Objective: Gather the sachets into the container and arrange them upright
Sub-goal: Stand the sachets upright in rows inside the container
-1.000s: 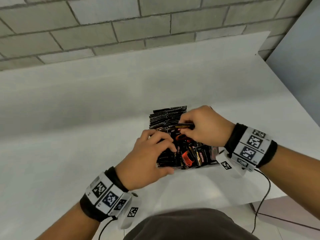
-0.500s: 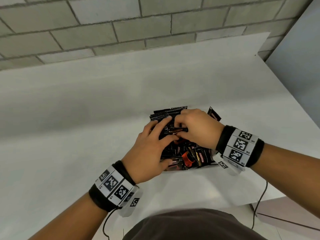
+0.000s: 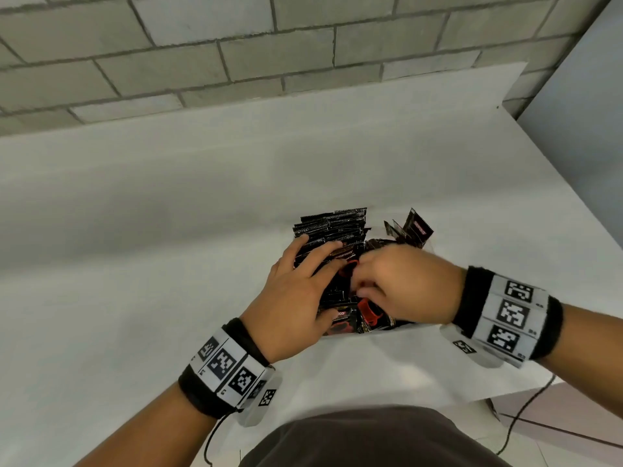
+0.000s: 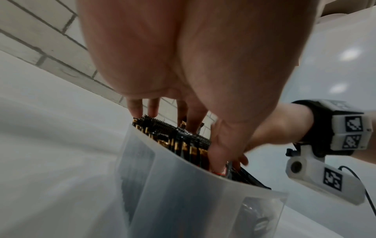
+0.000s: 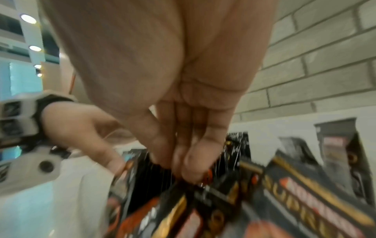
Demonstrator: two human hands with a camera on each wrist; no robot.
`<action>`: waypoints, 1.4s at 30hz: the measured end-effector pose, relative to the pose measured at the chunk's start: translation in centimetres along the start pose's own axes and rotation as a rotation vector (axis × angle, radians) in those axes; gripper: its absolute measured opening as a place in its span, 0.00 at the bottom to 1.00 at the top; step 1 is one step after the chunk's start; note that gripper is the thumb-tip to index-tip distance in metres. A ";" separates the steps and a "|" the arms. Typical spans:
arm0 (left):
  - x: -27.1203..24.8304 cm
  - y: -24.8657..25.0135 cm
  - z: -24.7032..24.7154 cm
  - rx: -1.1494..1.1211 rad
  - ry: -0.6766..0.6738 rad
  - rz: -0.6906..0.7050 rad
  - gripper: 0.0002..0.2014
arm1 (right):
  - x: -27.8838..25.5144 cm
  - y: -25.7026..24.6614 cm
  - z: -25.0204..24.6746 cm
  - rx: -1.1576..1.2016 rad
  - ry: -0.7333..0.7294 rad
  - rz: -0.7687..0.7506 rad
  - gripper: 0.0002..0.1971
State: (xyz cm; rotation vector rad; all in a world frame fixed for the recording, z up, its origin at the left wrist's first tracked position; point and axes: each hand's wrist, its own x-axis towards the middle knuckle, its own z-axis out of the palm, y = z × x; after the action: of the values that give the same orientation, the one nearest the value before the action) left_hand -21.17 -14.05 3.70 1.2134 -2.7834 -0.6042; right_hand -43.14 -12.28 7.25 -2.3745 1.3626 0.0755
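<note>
A translucent white container stands on the table, packed with black sachets. A tight upright row of sachets fills its far left part. My left hand lies over that row: its straight fingers press on the sachet tops and its thumb dips inside the near wall. My right hand reaches down into the middle of the container, and its bunched fingertips pinch the edge of a sachet. Tilted sachets with red print lie at the near side. A few loose sachets lean at the back right.
The white table runs back to a grey brick wall. Its right edge drops off beside a grey panel. A black cable hangs from my right wrist past the table's near corner.
My left hand has slid forward and flattened its fingers over the upright row. My right hand has dropped lower into the container, uncovering the leaning sachets at the back right.
</note>
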 end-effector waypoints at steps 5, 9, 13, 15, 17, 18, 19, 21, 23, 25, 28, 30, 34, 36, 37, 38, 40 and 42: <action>-0.2 0.0 0.3 -0.014 0.008 -0.007 0.39 | 0.3 0.3 2.8 -0.186 -0.254 0.023 0.27; -0.2 0.1 0.2 -0.017 -0.004 -0.016 0.39 | 0.2 0.5 3.0 -0.258 -0.270 0.036 0.28; -0.3 -0.1 0.3 -0.023 0.000 -0.026 0.38 | -0.1 0.6 2.4 -0.254 -0.276 0.034 0.20; -0.3 -0.2 0.4 -0.016 0.002 -0.022 0.38 | -0.1 0.8 2.3 -0.262 -0.266 0.047 0.20; -0.3 -0.2 0.6 -0.018 -0.001 -0.018 0.39 | -0.2 1.0 2.4 -0.259 -0.250 0.070 0.21; -0.3 -0.2 0.6 -0.023 0.001 -0.014 0.39 | -0.1 1.0 2.5 -0.258 -0.250 0.081 0.21; -0.2 -0.2 0.6 -0.029 0.006 -0.010 0.39 | -0.1 0.9 2.6 -0.255 -0.253 0.091 0.21; -0.2 -0.2 0.7 -0.034 0.015 -0.002 0.39 | 0.1 0.9 2.9 -0.231 -0.242 0.103 0.21; -0.1 -0.3 0.8 -0.037 0.015 0.004 0.39 | 0.1 0.8 2.8 -0.196 -0.225 0.112 0.21; -0.1 -0.5 0.9 -0.038 0.015 0.010 0.39 | 0.2 0.9 2.5 -0.158 -0.221 0.113 0.21; -0.1 -0.6 0.9 -0.035 0.015 0.020 0.38 | 0.2 1.0 1.9 -0.004 -0.192 0.137 0.16; -0.1 -0.7 0.8 -0.034 0.011 0.019 0.36 | 0.3 1.3 1.4 0.133 -0.147 0.169 0.14; -0.2 -0.5 0.4 -0.070 0.015 0.035 0.35 | 0.4 1.8 0.4 0.201 0.113 0.177 0.05; -0.5 0.1 -0.1 -0.124 0.052 0.040 0.35 | 0.5 1.8 0.0 0.149 0.176 0.201 0.02; -0.8 0.4 -0.4 -0.139 0.082 0.038 0.35 | 0.6 1.9 -0.2 0.147 0.191 0.232 0.06; -1.0 0.6 -0.6 -0.136 0.119 0.037 0.35 | 0.8 1.9 -0.3 0.160 0.210 0.260 0.10; -1.3 1.0 -0.9 -0.105 0.169 0.057 0.31 | 1.1 1.9 -0.3 0.201 0.276 0.278 0.16; -1.5 1.1 -0.9 -0.091 0.154 0.102 0.26 | 1.4 1.6 -0.3 0.264 0.301 0.228 0.19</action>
State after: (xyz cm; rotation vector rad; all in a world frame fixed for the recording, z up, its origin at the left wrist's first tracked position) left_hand -20.73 -12.59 5.08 1.0468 -2.6408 -0.5955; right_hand -43.76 -14.23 6.68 -2.0631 1.6615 -0.3889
